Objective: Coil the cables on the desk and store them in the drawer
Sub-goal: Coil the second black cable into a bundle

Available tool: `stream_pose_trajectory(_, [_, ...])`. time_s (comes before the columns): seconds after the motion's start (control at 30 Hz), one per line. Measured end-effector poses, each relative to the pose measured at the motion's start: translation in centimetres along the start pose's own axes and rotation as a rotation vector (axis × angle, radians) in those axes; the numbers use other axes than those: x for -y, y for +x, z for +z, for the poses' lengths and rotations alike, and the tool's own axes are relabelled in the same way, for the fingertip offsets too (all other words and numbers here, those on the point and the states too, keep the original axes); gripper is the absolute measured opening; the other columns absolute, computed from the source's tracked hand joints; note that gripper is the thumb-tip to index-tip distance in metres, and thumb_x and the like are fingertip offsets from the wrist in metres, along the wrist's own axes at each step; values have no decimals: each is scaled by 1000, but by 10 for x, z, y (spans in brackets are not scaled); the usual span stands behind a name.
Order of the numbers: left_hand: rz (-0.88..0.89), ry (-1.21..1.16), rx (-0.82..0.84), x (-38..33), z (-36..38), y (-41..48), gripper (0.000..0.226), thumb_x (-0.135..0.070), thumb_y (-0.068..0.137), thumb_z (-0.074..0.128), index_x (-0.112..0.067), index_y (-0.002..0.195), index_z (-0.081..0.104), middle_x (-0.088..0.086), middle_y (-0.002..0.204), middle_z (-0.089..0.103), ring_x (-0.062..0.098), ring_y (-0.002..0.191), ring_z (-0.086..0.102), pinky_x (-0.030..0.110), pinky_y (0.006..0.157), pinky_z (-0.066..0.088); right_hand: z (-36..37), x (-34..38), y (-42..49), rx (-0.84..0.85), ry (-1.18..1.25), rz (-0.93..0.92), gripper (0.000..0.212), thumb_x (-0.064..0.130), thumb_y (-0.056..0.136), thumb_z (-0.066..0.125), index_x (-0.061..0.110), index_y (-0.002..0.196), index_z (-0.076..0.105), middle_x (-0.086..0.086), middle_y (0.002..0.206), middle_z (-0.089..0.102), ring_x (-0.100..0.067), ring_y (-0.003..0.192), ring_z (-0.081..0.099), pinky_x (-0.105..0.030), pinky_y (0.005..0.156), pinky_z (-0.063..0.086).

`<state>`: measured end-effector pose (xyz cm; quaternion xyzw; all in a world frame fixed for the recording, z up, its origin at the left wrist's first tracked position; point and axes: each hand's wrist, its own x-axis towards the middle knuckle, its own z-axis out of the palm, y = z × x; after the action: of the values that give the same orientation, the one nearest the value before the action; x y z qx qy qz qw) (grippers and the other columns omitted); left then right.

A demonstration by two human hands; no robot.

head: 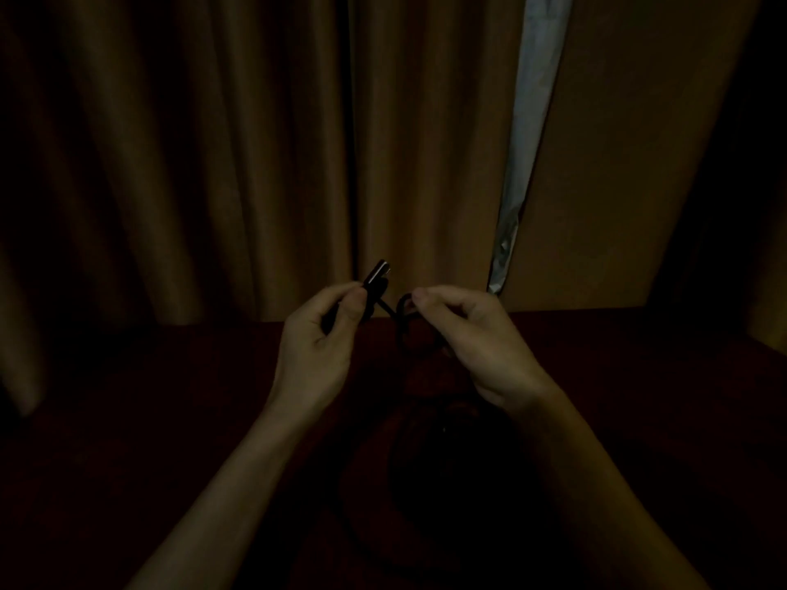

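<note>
your left hand [322, 334]: thumb and forefinger pinch the cable [385, 309] just below its plug [377, 272] | your right hand [477, 340]: fingertips pinch its small loop | both held above the desk [170, 398] | lighting dim

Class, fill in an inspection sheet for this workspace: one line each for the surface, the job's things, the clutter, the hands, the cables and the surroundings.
Surface: dark reddish desk, very dimly lit.
Job's things: black cable held above the desk; no drawer seen.
Clutter: nothing seen; a dark shape at lower centre is too dim to identify.
Hands: left hand pinches the cable's plug end; right hand pinches a small loop of the cable.
Cables: a short stretch runs between the hands; the rest is lost in shadow.
Surroundings: brown curtains behind the desk, with a pale strip showing between them.
</note>
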<state>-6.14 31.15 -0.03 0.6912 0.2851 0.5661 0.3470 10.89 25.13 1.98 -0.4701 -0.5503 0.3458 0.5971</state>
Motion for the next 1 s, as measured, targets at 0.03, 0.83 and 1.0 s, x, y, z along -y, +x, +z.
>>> stream_pose_trajectory(0.03, [-8,16,-19,2,-2,1,17,-42,99,54,-42,106,69,-19,103,74,2,96,69,28,81,53,0,0,0,-16,-41,-38,20,31,100,64,20,101,80,0,107,77,-20,111,69,-53,108,48])
stream_pose_trajectory(0.83, [-48,142,-394,24,-51,23,20,-44,100,59,-36,116,69,-42,84,67,-6,68,57,9,64,47,-43,13,-2,-25,-447,-62,46,32,91,74,2,61,57,-3,55,50,-10,50,49,-8,59,41])
stream_pose_trajectory(1.0, [-65,133,-376,27,-50,22,14,-44,100,60,-41,110,69,-40,79,66,-14,73,61,11,72,48,-61,4,-1,37,-690,110,37,36,92,73,6,71,65,0,59,55,-7,53,50,-23,55,40])
